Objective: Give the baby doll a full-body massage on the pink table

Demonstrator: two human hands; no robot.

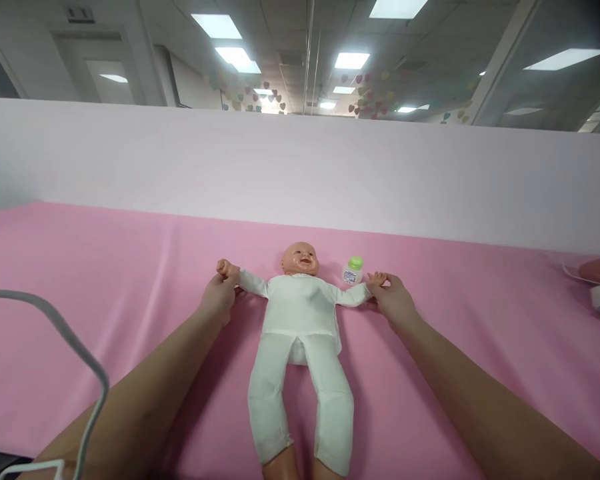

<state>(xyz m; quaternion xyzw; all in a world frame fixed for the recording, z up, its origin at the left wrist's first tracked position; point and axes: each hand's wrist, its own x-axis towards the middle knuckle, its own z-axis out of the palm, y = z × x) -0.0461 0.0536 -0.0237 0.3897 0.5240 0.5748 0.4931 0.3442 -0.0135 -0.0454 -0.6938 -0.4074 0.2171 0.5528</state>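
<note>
Doll [300,320] flat between hands: left hand [219,297] grips one wrist, right hand [394,300] apparently pinches the other; bottle [353,270] just beside.

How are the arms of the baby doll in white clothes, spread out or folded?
Spread out. The baby doll in white clothes lies face up; left hand and right hand hold its wrists out sideways.

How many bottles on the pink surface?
1. A small bottle with a green cap stands just beside the doll, near its head and close to the right hand. Objects at the far right edge are cut off, so more may be hidden.
</note>
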